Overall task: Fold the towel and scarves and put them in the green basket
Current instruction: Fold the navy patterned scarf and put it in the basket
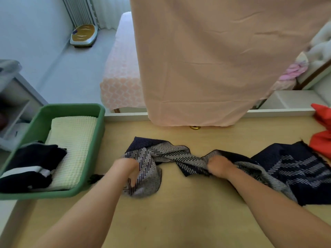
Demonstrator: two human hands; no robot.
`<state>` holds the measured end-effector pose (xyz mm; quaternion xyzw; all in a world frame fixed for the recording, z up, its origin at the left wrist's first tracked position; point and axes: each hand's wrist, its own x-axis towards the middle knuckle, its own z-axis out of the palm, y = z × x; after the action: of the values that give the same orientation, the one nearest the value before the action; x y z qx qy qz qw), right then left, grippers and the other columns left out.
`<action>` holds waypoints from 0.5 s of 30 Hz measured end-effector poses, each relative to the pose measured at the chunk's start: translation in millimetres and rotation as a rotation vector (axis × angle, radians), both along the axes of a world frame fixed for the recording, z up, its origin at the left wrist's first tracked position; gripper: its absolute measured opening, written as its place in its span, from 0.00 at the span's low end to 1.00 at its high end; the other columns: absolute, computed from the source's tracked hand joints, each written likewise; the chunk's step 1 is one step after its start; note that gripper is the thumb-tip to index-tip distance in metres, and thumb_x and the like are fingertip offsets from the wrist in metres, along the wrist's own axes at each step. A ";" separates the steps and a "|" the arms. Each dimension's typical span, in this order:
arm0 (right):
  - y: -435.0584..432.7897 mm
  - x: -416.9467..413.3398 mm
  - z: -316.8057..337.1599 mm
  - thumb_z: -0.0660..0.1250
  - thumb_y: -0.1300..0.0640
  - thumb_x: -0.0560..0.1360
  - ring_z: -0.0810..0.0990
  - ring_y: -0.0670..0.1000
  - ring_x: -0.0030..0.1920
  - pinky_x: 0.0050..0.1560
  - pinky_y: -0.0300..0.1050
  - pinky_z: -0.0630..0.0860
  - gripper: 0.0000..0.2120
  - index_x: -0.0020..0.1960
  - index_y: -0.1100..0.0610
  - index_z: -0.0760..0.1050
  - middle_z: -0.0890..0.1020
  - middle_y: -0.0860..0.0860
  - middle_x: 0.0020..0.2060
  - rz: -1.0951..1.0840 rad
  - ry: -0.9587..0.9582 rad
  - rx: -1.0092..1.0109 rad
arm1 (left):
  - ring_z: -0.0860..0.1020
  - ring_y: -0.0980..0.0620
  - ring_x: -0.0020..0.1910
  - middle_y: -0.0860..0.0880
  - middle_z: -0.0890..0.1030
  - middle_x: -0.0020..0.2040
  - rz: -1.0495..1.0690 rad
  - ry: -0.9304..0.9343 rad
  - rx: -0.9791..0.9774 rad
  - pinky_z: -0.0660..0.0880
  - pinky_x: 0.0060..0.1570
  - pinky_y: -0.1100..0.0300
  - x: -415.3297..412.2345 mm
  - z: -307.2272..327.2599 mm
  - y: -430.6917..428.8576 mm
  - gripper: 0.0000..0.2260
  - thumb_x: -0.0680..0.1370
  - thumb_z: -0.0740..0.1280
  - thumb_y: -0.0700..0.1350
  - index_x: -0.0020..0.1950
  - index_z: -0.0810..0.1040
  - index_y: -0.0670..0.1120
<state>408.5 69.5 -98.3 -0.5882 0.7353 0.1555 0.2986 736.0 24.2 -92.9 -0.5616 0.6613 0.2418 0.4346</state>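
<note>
A navy and grey herringbone scarf [172,154] lies bunched across the middle of the frame and trails off toward the right edge. The left hand [127,168] grips its left end, fingers [132,180] curled into the cloth. The right hand [220,167] holds the twisted middle; its fingers are tucked under a fold, so they seem to be pinching the fabric, though the grip itself is hidden.

The step in hand looks like opening the scarf out before folding. To do it well, both hands would pull apart to take out the twist, lay the cloth flat, then match the edges.

The pale wooden table [179,212] carries the scarf. At the left stands the green basket [71,106], already holding a folded cream towel [75,140] with a folded dark scarf [34,158] on top of it. A red cloth [320,142] sits at the right edge. A peach cloth [206,59] hangs down over the top centre; behind it are a bed [121,72] and, in the upper left, a radiator [78,9].
</note>
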 end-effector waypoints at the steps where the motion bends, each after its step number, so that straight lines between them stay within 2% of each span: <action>1: 2.9 3.4 -1.7 0.60 0.58 0.76 0.76 0.53 0.38 0.40 0.48 0.73 0.12 0.34 0.56 0.70 0.81 0.57 0.41 0.027 -0.012 0.042 | 0.76 0.41 0.63 0.46 0.75 0.66 0.002 0.009 -0.008 0.74 0.58 0.49 -5.6 -2.6 2.5 0.24 0.75 0.72 0.46 0.69 0.71 0.42; 3: 11.0 8.5 -5.4 0.59 0.54 0.77 0.75 0.52 0.39 0.38 0.45 0.72 0.12 0.36 0.54 0.73 0.79 0.52 0.38 0.031 -0.045 -0.001 | 0.78 0.43 0.56 0.46 0.78 0.59 0.013 0.157 -0.148 0.75 0.54 0.50 -21.8 -8.0 5.7 0.13 0.78 0.65 0.41 0.61 0.75 0.44; 4: 14.7 10.4 -8.2 0.59 0.52 0.78 0.77 0.52 0.42 0.42 0.44 0.74 0.11 0.40 0.53 0.75 0.79 0.51 0.40 0.035 -0.055 -0.064 | 0.79 0.45 0.51 0.46 0.80 0.54 0.017 0.269 -0.239 0.76 0.49 0.52 -30.0 -13.5 7.0 0.09 0.78 0.62 0.39 0.56 0.76 0.46; 5: 18.9 12.0 -10.7 0.59 0.52 0.78 0.78 0.52 0.45 0.45 0.45 0.75 0.10 0.44 0.52 0.76 0.80 0.49 0.42 0.037 -0.077 -0.119 | 0.79 0.46 0.47 0.47 0.80 0.51 0.023 0.380 -0.299 0.76 0.45 0.54 -38.6 -20.2 8.5 0.10 0.77 0.61 0.37 0.53 0.77 0.48; 6: 23.0 14.1 -14.2 0.60 0.52 0.78 0.79 0.52 0.47 0.47 0.45 0.75 0.08 0.45 0.51 0.76 0.80 0.49 0.43 0.034 -0.114 -0.164 | 0.78 0.47 0.47 0.48 0.79 0.52 0.039 0.468 -0.321 0.76 0.44 0.54 -47.6 -26.1 11.2 0.12 0.76 0.61 0.36 0.54 0.77 0.50; 8: 31.5 19.7 -21.1 0.64 0.53 0.76 0.76 0.48 0.50 0.50 0.44 0.74 0.04 0.49 0.50 0.77 0.78 0.47 0.46 0.068 -0.153 -0.219 | 0.74 0.46 0.59 0.47 0.74 0.60 0.064 0.558 -0.350 0.77 0.51 0.53 -62.2 -40.1 17.1 0.16 0.77 0.62 0.37 0.62 0.75 0.51; 10: 40.5 25.2 -30.2 0.67 0.53 0.75 0.73 0.48 0.58 0.56 0.45 0.73 0.12 0.58 0.49 0.75 0.74 0.49 0.54 0.140 -0.096 -0.236 | 0.66 0.42 0.67 0.46 0.66 0.66 0.090 0.535 -0.398 0.77 0.54 0.50 -69.9 -50.9 26.1 0.20 0.77 0.66 0.38 0.68 0.69 0.50; 12: 48.0 29.2 -39.1 0.67 0.58 0.75 0.67 0.55 0.68 0.64 0.52 0.71 0.23 0.69 0.49 0.68 0.67 0.54 0.66 0.171 0.021 -0.221 | 0.65 0.41 0.67 0.44 0.65 0.67 0.147 0.508 -0.483 0.77 0.53 0.51 -66.8 -61.2 35.8 0.24 0.75 0.65 0.32 0.69 0.67 0.48; 14: 52.6 29.9 -43.2 0.64 0.65 0.75 0.64 0.59 0.71 0.64 0.56 0.71 0.33 0.75 0.50 0.58 0.62 0.57 0.71 0.124 0.122 -0.202 | 0.70 0.44 0.59 0.45 0.70 0.59 0.149 0.558 -0.588 0.75 0.48 0.54 -57.7 -69.8 42.3 0.21 0.74 0.64 0.29 0.62 0.72 0.47; 15: 52.8 28.5 -43.2 0.63 0.66 0.75 0.68 0.60 0.68 0.61 0.55 0.73 0.35 0.77 0.50 0.54 0.64 0.58 0.70 0.093 0.155 -0.194 | 0.72 0.45 0.52 0.46 0.72 0.52 0.123 0.581 -0.636 0.73 0.43 0.56 -51.3 -71.4 44.0 0.18 0.73 0.63 0.28 0.56 0.73 0.47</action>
<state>436.9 122.4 -141.5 -0.6342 0.7396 0.1420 0.1750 684.7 68.2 -164.4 -0.6146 0.7629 0.1995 0.0205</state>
